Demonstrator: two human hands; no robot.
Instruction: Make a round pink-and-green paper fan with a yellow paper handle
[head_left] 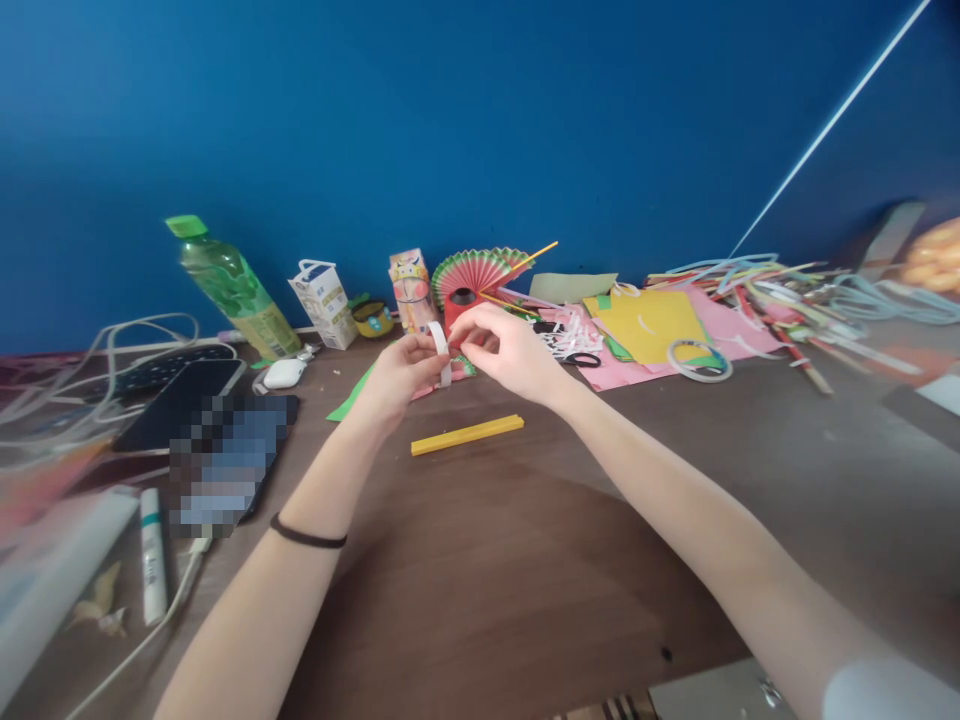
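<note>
My left hand [409, 370] grips a narrow white roll of tape [440, 350], held on edge between thumb and fingers above the table. Right beside it, my right hand [506, 345] has its fingers bent and drawn together, the fingertips close to the roll's edge. What they pinch, if anything, is too small to make out. A folded yellow paper strip [467, 436] lies on the table below both hands. Behind the hands is a pleated pink and green paper fan [472, 275], next to a red roll with a dark core [459, 300].
On the left are a green-capped bottle [240, 290], a carton [326, 305], a white earbud case [285, 373], a phone [236, 460] and a marker [153, 560]. At right lie yellow paper [649, 325], scissors [581, 359], a tape ring [699, 362] and loose strips and sticks. A blue wall stands behind.
</note>
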